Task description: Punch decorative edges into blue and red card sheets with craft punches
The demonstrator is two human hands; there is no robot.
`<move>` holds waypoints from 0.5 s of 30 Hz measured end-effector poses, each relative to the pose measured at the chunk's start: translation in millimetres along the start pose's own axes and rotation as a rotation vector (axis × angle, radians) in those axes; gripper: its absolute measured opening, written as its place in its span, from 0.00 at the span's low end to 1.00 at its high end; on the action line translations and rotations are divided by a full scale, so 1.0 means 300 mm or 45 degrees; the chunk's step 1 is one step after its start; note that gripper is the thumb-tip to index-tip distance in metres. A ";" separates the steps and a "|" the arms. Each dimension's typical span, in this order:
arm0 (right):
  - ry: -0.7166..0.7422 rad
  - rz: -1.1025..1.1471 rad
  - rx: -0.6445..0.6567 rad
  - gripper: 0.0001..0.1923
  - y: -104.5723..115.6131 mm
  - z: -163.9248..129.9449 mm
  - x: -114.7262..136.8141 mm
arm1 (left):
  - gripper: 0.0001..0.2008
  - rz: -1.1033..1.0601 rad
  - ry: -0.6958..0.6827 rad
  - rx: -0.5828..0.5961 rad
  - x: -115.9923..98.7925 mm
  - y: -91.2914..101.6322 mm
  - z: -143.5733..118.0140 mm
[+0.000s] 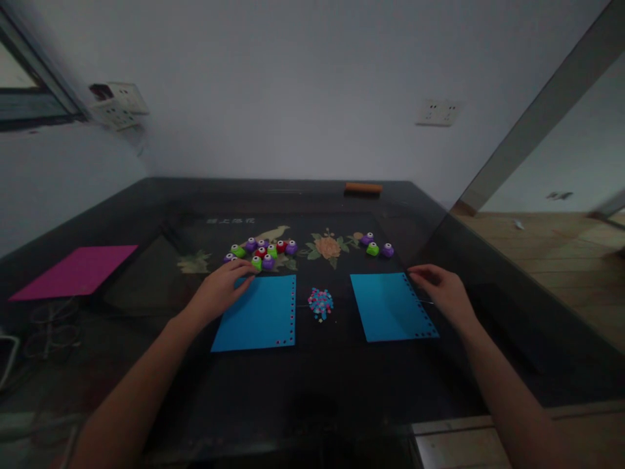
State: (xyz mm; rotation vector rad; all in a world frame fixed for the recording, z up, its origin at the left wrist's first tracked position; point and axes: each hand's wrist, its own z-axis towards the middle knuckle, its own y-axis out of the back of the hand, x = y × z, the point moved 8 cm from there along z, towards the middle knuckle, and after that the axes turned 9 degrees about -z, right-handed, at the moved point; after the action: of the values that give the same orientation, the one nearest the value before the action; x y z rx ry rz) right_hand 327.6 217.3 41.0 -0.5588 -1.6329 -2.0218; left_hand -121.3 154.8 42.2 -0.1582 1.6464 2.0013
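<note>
Dark glass table (303, 391) bearing blue sheets (258, 314), grey wall (303, 85) behind.

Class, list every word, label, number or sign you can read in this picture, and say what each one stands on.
Table top, pale row of characters above the painted bird: too blurred to read.
Blue sheets, pink sheet, small punches, wall sockets: no text visible.

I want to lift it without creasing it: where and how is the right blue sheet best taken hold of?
Probably at the far right corner of the right blue sheet, coming from the right, where the right hand already rests. The sheet lies flat on the table, so pinch that free edge rather than the middle.
</note>
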 end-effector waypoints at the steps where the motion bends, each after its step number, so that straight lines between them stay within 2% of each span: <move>1: 0.062 -0.017 0.017 0.11 -0.003 -0.001 0.055 | 0.15 0.001 -0.006 0.010 0.002 -0.002 -0.001; 5: 0.266 -0.020 0.105 0.09 -0.063 -0.009 0.307 | 0.15 -0.008 -0.025 0.075 0.008 -0.017 -0.004; 9: 0.593 0.020 0.258 0.08 -0.209 -0.045 0.568 | 0.16 -0.001 -0.025 0.137 0.020 -0.034 -0.004; 12: 0.773 -0.151 0.367 0.10 -0.345 -0.080 0.699 | 0.17 -0.017 -0.008 0.163 0.021 -0.038 -0.003; 15: 0.893 -0.337 0.423 0.13 -0.463 -0.108 0.775 | 0.19 0.007 -0.008 0.186 0.009 -0.044 -0.006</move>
State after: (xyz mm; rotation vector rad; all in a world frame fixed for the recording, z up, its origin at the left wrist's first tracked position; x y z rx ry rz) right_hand 57.7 184.3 61.9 0.4638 -1.5746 -1.7560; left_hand -117.9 155.6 29.2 -0.0935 1.7829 1.8748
